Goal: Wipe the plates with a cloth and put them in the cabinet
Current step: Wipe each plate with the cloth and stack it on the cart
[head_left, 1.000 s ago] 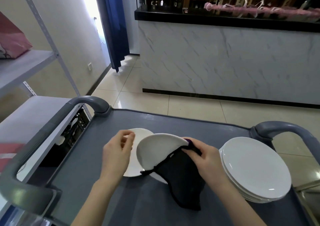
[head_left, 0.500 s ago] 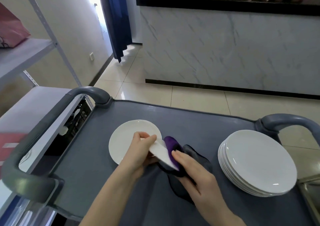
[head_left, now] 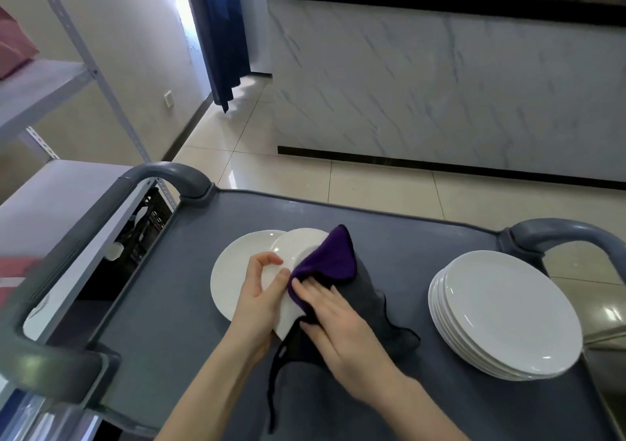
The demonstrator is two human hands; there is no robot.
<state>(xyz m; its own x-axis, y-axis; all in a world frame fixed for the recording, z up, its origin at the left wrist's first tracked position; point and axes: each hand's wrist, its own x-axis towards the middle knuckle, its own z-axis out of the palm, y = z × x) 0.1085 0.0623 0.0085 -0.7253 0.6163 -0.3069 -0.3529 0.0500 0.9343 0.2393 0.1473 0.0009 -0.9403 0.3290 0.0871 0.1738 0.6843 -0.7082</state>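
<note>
Plainly, the left hand [head_left: 261, 300] grips the plate [head_left: 298, 247] while the right hand [head_left: 333, 315], fingers straight, presses the cloth [head_left: 333, 261] on it.

Two hands: left hand [head_left: 261, 298] and right hand [head_left: 342, 329]. One cloth [head_left: 332, 261]. Two single plates mid-frame: tilted plate [head_left: 298, 247] and flat plate [head_left: 233, 271]. One stack [head_left: 508, 312] of plates at lower right, roughly six rims, exact count unclear. Two cart handles: left handle [head_left: 166, 173] and right handle [head_left: 569, 234].
</note>
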